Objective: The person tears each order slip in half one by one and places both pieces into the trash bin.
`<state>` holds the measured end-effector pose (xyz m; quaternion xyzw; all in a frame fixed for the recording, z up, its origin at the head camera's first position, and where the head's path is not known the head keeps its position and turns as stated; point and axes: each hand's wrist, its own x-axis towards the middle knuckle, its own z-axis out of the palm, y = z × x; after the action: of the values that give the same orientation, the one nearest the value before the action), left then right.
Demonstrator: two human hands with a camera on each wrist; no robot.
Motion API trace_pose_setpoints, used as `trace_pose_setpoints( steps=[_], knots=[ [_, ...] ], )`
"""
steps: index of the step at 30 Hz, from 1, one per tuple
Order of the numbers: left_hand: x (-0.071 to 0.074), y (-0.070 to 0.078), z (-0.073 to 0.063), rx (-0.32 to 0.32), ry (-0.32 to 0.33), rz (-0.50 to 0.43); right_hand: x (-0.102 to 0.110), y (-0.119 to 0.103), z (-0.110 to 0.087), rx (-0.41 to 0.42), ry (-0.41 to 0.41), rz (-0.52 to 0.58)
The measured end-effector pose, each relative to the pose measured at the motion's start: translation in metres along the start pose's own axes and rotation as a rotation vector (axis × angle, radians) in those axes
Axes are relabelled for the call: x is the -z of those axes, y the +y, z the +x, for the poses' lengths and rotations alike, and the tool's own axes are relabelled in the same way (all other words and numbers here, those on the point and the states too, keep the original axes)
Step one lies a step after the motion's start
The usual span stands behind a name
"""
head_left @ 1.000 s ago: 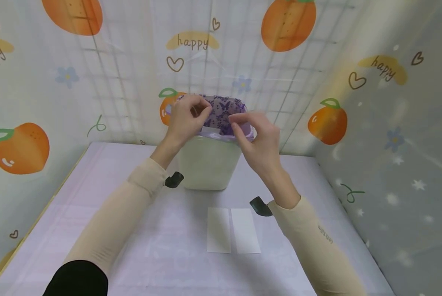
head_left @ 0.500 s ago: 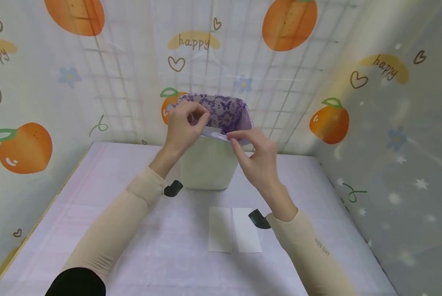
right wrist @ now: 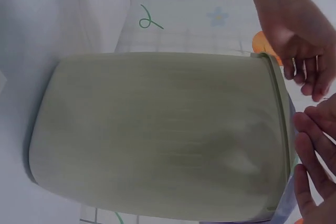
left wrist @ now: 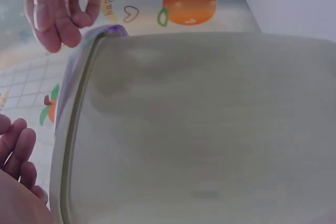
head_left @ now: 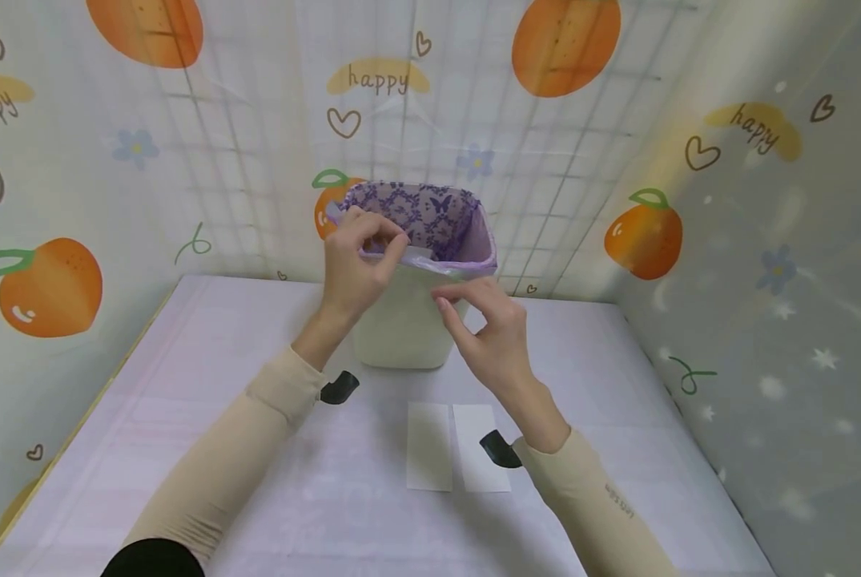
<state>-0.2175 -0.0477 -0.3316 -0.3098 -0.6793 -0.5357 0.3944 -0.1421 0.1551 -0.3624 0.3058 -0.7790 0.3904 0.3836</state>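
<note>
A pale green bin [head_left: 404,320] stands on the table, its mouth lined with a purple patterned bag [head_left: 437,210] that folds over the front rim. My left hand [head_left: 354,260] is at the bin's front left rim, thumb and forefinger near each other, nothing seen between them. In front of the bin, just below the rim, my right hand [head_left: 491,328] has its thumb and forefinger close together. The left wrist view shows the right hand's loosely bent fingers [left wrist: 65,22] free of the bag edge. In the right wrist view the left hand [right wrist: 302,40] is beside the rim.
Two white rectangular cards [head_left: 430,447] lie side by side on the white-covered table [head_left: 315,481], in front of the bin. A curtain [head_left: 257,176] printed with oranges hangs behind, with a wire grid showing through. Another curtain [head_left: 747,264] borders the right side.
My right hand came down to the bag's front edge, then dropped lower and away from it, in front of the bin. My left hand lowered slightly. The bag's right rim is now uncovered.
</note>
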Motion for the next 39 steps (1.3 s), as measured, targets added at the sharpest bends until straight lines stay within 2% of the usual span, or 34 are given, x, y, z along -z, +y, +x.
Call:
trace_pose_setpoints(
  steps=[4, 8, 18, 25, 39],
  knots=[
    [-0.002, 0.004, -0.007, 0.002, 0.024, -0.029, -0.001, 0.003, -0.005, -0.011, -0.004, -0.001],
    [-0.004, 0.006, -0.015, -0.012, 0.021, -0.031, -0.001, 0.005, -0.01, -0.026, -0.006, 0.009],
    [-0.01, 0.009, -0.037, -0.096, 0.014, -0.003, -0.001, 0.01, -0.025, -0.078, -0.004, -0.001],
    [-0.012, 0.014, -0.048, -0.128, 0.012, -0.003, -0.006, 0.011, -0.035, -0.093, 0.002, 0.018],
    [-0.019, 0.004, -0.081, -0.087, -0.033, -0.019, -0.009, 0.017, -0.054, -0.163, 0.012, 0.02]
  ],
)
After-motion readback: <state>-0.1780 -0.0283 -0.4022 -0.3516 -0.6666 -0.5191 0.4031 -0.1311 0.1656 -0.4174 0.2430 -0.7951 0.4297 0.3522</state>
